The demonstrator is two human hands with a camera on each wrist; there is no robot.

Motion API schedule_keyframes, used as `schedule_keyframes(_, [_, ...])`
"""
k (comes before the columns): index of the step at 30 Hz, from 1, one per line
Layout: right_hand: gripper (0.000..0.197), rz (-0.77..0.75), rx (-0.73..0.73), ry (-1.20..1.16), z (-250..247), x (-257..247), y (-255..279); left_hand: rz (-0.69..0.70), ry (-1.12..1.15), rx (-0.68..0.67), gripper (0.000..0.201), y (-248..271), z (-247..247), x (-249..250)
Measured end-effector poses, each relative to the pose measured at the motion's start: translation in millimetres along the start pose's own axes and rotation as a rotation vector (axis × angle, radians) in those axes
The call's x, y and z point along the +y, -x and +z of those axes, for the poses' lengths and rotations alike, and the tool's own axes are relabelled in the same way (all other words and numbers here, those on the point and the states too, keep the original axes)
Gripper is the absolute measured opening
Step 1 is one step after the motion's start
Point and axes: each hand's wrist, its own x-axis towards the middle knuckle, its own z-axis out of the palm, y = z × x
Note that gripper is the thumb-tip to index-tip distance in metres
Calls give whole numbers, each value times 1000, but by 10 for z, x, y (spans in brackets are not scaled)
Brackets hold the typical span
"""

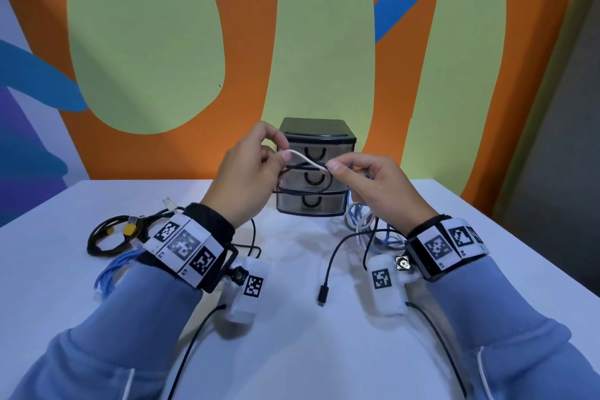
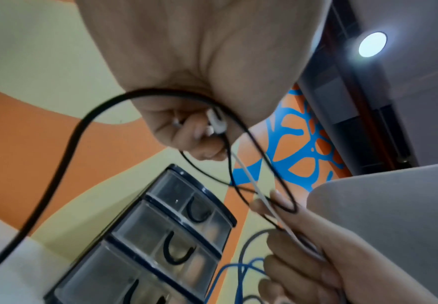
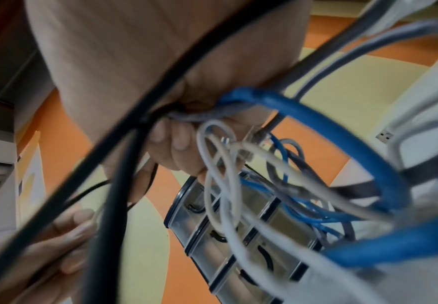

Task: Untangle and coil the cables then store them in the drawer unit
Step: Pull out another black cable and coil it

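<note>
Both hands are raised in front of the black three-drawer unit, whose drawers are all closed. My left hand pinches one end of a thin white cable. My right hand pinches the same cable a short way along. A thin black cable loops around the white one between the hands. In the left wrist view the white plug sits in my left hand. From my right hand hangs a tangle of white cable and blue cable, down to the table.
A coiled black cable with yellow connectors and a bundled blue cable lie on the white table at the left. A black USB plug rests on the table in the middle, near me. A painted wall stands behind the drawer unit.
</note>
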Motion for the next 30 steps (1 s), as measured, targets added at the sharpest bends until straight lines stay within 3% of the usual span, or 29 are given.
schedule_keyframes(4, [18, 46, -40, -41, -49, 16, 0, -38, 15, -90, 20, -36, -129, -21])
schedule_keyframes(8, [21, 56, -56, 26, -71, -22, 12, -90, 80, -214, 57, 2, -168, 66])
schedule_keyframes(13, [23, 62, -32, 21, -74, -2, 9, -48, 25, -269, 93, 12, -202, 86])
schedule_keyframes(16, [21, 95, 8, 20, -47, 43, -26, -47, 36, -288, 100, 36, -189, 132])
schedule_keyframes(19, [23, 165, 75, 14, -24, 85, -59, -66, 18, -234, 84, 45, -186, 138])
schedule_keyframes(24, [23, 203, 133, 25, -29, 72, -76, -145, -50, -77, 14, -13, -188, -28])
schedule_keyframes(28, [26, 194, 108, -102, 12, -18, -52, -151, -118, 7, 4, -27, -130, -100])
schedule_keyframes(30, [27, 164, 53, -79, 11, -50, -28, -122, -194, 34, 11, -27, -110, -72])
